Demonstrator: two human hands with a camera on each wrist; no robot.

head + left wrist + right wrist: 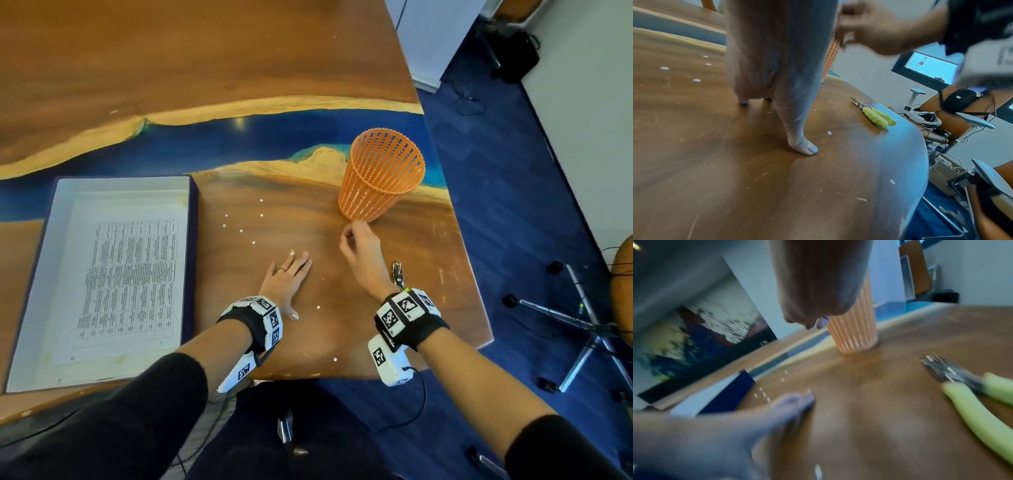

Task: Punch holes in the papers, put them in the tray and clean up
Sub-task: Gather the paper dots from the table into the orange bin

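Note:
My left hand [289,274] lies flat on the wooden table, fingers straight, thumb tip down [803,147]. My right hand [358,246] hovers above the table just in front of the foot of the orange mesh basket [380,174], fingertips pinched together [813,324]; anything between them is too small to see. White paper dots [253,242] are scattered across the wood around both hands. The green-handled hole punch [397,272] lies beside my right wrist. A printed paper [126,284] rests in the dark-rimmed tray [195,240] at the left.
The table's right edge [472,274] runs close past the hole punch, with blue carpet and a chair base [582,325] beyond. A blue resin band [205,144] crosses the table behind the tray and basket.

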